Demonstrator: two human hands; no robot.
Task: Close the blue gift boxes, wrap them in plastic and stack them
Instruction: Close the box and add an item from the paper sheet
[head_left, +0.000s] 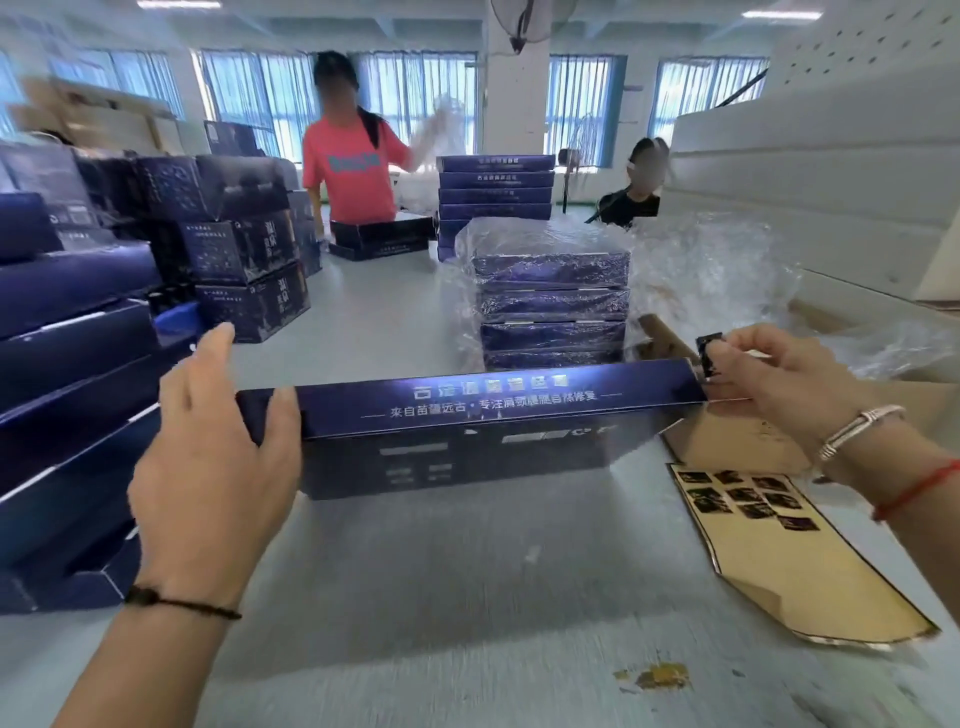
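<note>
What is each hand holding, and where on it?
The left hand grips the blue box at its left end. The right hand pinches a small dark sticker at the box's right corner.

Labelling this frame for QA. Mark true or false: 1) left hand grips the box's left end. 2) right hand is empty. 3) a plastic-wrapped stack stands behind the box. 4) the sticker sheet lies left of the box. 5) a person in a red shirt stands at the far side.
1) True: the left hand grips the blue gift box at its left end.
2) False: the right hand pinches a small dark sticker.
3) True: wrapped stack.
4) False: the sticker sheet lies to its right.
5) True: person.
</note>
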